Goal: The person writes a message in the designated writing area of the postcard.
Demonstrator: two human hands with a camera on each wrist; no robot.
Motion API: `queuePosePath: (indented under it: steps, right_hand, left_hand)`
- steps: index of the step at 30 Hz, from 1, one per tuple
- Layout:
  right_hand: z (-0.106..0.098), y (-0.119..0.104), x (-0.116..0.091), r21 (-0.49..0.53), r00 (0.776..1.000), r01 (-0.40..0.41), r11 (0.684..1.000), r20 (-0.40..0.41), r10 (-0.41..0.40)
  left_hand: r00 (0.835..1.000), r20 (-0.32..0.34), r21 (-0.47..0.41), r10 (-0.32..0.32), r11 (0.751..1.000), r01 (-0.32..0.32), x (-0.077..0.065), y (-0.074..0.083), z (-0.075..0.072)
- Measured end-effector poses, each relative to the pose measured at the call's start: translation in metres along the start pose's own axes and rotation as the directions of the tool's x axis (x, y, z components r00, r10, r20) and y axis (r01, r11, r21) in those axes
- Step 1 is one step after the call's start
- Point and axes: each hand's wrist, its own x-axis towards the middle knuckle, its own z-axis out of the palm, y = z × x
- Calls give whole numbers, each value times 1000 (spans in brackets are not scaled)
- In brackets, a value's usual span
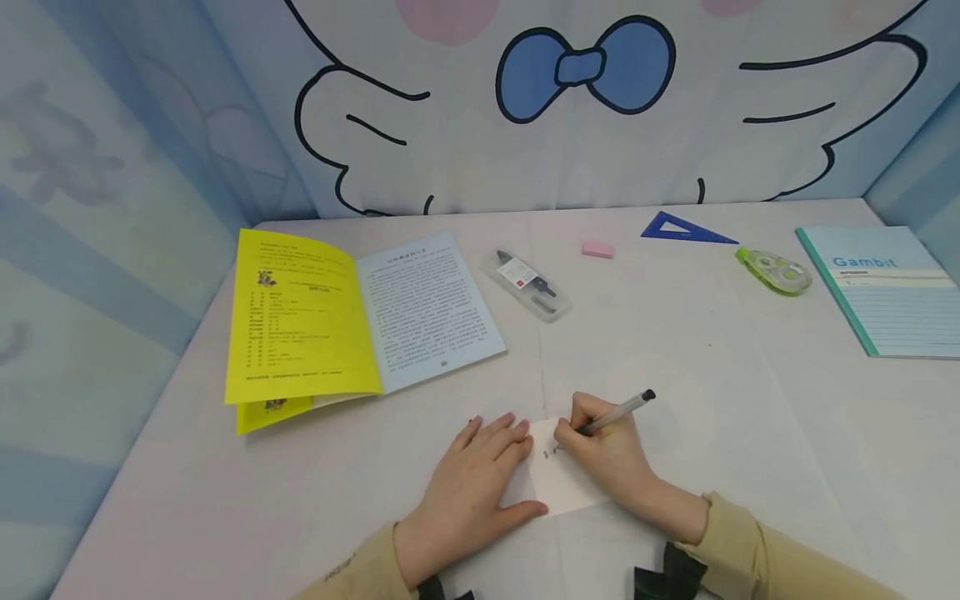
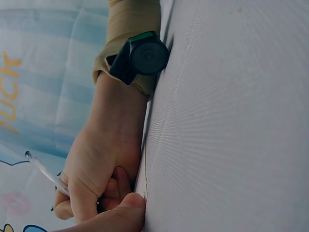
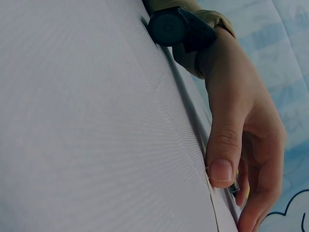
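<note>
A small sheet of white paper point(image 1: 564, 487) with a few dark pen marks lies on the table near its front. My right hand point(image 1: 611, 450) pinches a pen point(image 1: 628, 408) with a clear barrel and a black end, its tip down by the marks. Flat beside it, my left hand point(image 1: 480, 483) rests with fingers spread, fingertips and thumb at the sheet's left edge. The left wrist view shows the right hand point(image 2: 96, 164) curled around the pen point(image 2: 46, 171). In the right wrist view the left hand's thumb point(image 3: 224, 159) presses down at the paper's edge.
An open yellow-covered booklet point(image 1: 300, 325) lies at left. Farther back are a clear plastic case point(image 1: 527, 285) with a drawing tool inside, a pink eraser point(image 1: 597, 249), a blue set square point(image 1: 686, 229) and a green correction tape point(image 1: 776, 272). A notebook point(image 1: 888, 292) lies far right.
</note>
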Motion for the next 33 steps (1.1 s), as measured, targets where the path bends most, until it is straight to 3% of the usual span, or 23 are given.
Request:
queuePosePath:
  steps: [9,16,23,33]
  right_hand:
    - [0,0,1,-10,1000,7,1000,-7,-7]
    - [0,0,1,-1,999,-33,999,27,33]
    - [-2,0,0,12,997,-25,1000,-66,26]
    - [-2,-1,2,-6,998,-47,999,-44,47]
  left_hand:
    - [1000,-13,5,6,1000,-6,0,0,1]
    - [1000,4,5,-3,1000,3,1,0,0]
    - [1000,26,-5,-11,1000,11,0,0,0]
    - [1000,16,1,-10,1000,10,0,0,0]
